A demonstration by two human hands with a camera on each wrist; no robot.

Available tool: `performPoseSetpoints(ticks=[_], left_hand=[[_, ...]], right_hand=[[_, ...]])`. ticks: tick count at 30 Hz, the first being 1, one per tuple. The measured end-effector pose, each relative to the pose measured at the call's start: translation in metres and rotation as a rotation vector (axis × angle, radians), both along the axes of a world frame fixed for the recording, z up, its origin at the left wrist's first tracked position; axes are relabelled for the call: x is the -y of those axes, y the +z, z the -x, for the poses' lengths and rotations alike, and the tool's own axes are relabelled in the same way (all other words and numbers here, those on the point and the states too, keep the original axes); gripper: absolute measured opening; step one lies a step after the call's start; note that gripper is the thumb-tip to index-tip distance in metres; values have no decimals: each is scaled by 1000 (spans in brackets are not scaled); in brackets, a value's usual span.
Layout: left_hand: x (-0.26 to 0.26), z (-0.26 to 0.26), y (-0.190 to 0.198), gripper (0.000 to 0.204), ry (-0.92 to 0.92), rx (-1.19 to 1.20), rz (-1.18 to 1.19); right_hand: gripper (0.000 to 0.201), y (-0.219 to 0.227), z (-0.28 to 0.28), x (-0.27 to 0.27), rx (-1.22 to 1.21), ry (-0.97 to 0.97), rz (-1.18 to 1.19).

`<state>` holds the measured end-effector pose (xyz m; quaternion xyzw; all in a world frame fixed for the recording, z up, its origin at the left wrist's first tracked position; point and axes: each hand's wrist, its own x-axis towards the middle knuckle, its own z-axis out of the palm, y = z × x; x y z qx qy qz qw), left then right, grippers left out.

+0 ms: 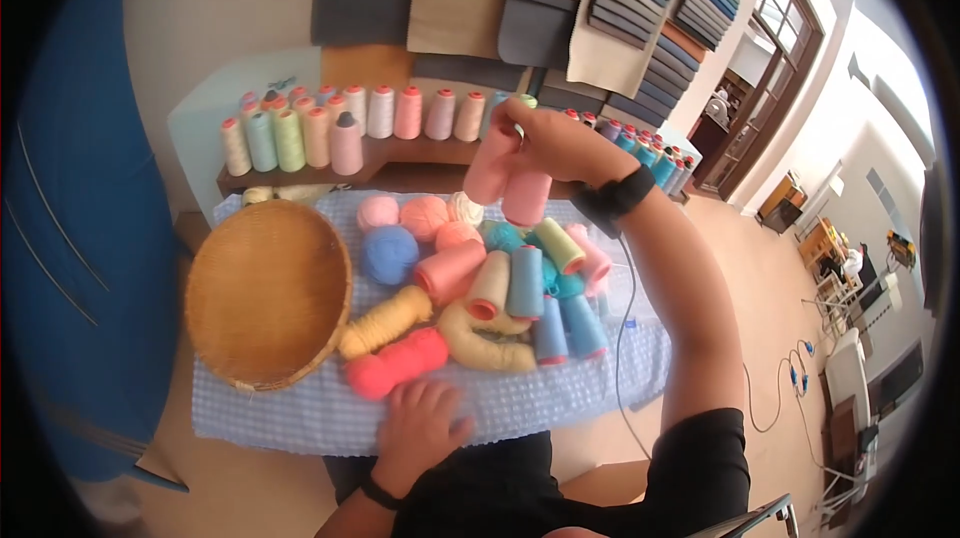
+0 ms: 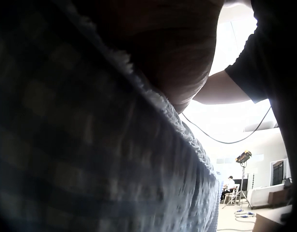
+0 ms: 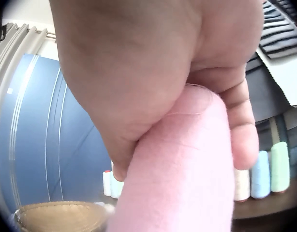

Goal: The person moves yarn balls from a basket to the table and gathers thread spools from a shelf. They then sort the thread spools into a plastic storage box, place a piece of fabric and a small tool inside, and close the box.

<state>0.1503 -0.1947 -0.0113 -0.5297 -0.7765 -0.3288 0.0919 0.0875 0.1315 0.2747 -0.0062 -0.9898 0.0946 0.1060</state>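
My right hand (image 1: 565,143) is raised over the back of the table and grips two pink thread cones (image 1: 526,200), which hang side by side below the fingers. In the right wrist view one pink cone (image 3: 180,159) fills the space under the palm, with thumb and fingers around its top. My left hand (image 1: 420,428) rests palm down on the blue checked cloth (image 1: 270,413) at the front edge, fingertips close to a red yarn skein (image 1: 398,362). Beyond it lie a yellow skein (image 1: 388,322), a beige skein (image 1: 490,343) and several thread cones, including a blue one (image 1: 525,283).
A round wicker basket (image 1: 268,293) stands on the left of the cloth. Yarn balls, among them a blue one (image 1: 389,255), lie mid-table. Rows of thread cones line a brown shelf (image 1: 400,151) behind. A cable (image 1: 622,338) hangs from my right wrist past the table.
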Motion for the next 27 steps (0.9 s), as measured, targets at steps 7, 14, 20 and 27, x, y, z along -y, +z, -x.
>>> performPoseSetpoints(ticks=[7, 14, 20, 27], left_hand=[[0, -2, 2, 37, 21, -48, 19], [0, -2, 1, 36, 18, -30, 24], [3, -1, 1, 33, 13, -44, 9], [5, -1, 2, 33, 2, -55, 0]], right_hand=[[54, -22, -34, -19, 15, 2, 142], [56, -47, -16, 60, 157, 252, 179], [61, -102, 6, 120, 322, 211, 287], [69, -137, 8, 116, 307, 128, 403]])
